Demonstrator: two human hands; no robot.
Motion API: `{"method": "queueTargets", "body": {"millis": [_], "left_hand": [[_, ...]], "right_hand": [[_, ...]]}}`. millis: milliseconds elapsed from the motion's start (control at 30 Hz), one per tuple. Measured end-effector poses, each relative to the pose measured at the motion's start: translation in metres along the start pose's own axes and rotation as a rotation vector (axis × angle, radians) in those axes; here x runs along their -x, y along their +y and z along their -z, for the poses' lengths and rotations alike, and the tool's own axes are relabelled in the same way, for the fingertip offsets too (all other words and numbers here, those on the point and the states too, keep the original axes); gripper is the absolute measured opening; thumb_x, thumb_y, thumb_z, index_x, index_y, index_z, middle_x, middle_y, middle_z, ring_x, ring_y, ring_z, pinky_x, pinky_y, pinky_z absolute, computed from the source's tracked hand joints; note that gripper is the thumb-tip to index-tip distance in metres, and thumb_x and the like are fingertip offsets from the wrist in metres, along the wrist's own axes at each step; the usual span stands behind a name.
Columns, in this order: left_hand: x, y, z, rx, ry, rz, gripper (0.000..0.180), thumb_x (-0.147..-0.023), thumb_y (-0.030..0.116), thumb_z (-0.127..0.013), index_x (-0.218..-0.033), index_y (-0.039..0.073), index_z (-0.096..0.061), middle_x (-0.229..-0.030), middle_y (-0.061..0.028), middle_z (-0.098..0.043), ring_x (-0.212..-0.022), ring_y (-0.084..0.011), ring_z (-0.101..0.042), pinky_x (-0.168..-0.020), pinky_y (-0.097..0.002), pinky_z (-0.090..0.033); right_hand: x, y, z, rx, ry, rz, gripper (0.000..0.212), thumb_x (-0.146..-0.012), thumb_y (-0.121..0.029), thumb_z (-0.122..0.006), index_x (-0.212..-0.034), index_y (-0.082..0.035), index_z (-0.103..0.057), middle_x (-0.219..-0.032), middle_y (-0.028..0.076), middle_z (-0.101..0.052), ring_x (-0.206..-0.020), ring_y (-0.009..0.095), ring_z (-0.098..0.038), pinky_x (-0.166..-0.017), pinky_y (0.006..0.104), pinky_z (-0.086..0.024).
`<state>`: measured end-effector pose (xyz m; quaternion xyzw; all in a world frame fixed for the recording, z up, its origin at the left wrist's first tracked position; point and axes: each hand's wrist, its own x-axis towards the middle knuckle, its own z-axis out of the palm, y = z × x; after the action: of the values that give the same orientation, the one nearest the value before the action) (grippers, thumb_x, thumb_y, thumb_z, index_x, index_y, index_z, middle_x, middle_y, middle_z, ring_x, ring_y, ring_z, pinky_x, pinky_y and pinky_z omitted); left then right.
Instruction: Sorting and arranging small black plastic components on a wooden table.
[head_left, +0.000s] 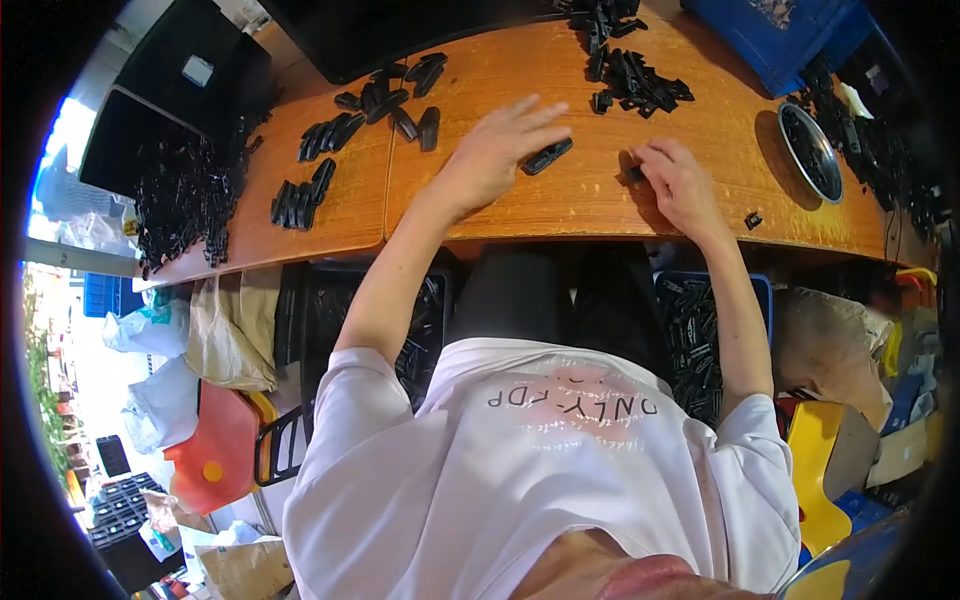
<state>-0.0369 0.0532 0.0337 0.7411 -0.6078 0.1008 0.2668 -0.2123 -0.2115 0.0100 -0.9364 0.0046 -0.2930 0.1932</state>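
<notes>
My left hand (490, 158) hovers over the wooden table with its fingers stretched out and apart, holding nothing. Beside its fingertips a glossy black oblong plastic piece (547, 157) lies on the wood. Farther right, my right hand (684, 188) is closed, its fingers bent together around a small black part (635, 174) that is mostly hidden by the fingertips and their shadow. A tiny black part (754, 220) lies near the table's front edge, right of that hand.
On the wooden table (480, 75) are rows of black oblong pieces (303, 198), a black parts pile (640, 82), another heap (185, 195) at far left and a round metal bowl (811, 152) at right. A blue bin (765, 45) stands behind. Below, a bin holds black parts (692, 335).
</notes>
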Motion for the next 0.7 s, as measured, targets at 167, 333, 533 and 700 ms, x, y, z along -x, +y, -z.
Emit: {"method": "queueTargets", "body": {"millis": [167, 333, 533, 700], "left_hand": [[0.006, -0.008, -0.013, -0.045, -0.095, -0.1, 0.046, -0.089, -0.003, -0.058, -0.131, 0.012, -0.067, -0.144, -0.0096, -0.061, -0.143, -0.0335, -0.046, -0.119, -0.0443, -0.036], [0.011, 0.01, -0.005, 0.09, -0.119, 0.13, 0.036, -0.09, 0.003, -0.066, -0.125, 0.008, -0.069, -0.129, -0.0115, -0.069, -0.126, -0.0339, -0.059, -0.11, -0.0442, -0.043], [0.032, 0.014, -0.019, 0.317, 0.168, 0.25, 0.034, -0.088, 0.008, -0.072, -0.121, 0.006, -0.071, -0.114, -0.0148, -0.072, -0.11, -0.0345, -0.065, -0.096, -0.0423, -0.051], [0.029, 0.014, -0.016, 0.418, 0.093, 0.344, 0.035, -0.085, 0.004, -0.074, -0.121, 0.006, -0.073, -0.112, -0.0152, -0.073, -0.106, -0.0318, -0.067, -0.094, -0.0383, -0.053]], "right_hand": [[0.005, -0.018, 0.006, 0.017, -0.063, 0.141, 0.035, -0.09, 0.0, -0.059, -0.123, -0.007, -0.069, -0.123, 0.014, -0.066, -0.113, 0.036, -0.063, -0.091, 0.0425, -0.054], [0.002, -0.011, 0.017, -0.001, -0.227, 0.192, 0.033, -0.092, 0.001, -0.06, -0.123, -0.005, -0.068, -0.122, 0.014, -0.066, -0.112, 0.035, -0.063, -0.092, 0.0418, -0.054], [0.006, -0.025, 0.012, 0.0, -0.165, 0.143, 0.024, -0.09, -0.007, -0.068, -0.115, -0.006, -0.07, -0.116, 0.013, -0.067, -0.108, 0.034, -0.064, -0.088, 0.0423, -0.055], [0.005, -0.033, -0.004, 0.024, -0.115, 0.195, 0.024, -0.089, -0.014, -0.073, -0.111, -0.007, -0.071, -0.108, 0.012, -0.069, -0.1, 0.034, -0.066, -0.081, 0.0428, -0.056]]}}
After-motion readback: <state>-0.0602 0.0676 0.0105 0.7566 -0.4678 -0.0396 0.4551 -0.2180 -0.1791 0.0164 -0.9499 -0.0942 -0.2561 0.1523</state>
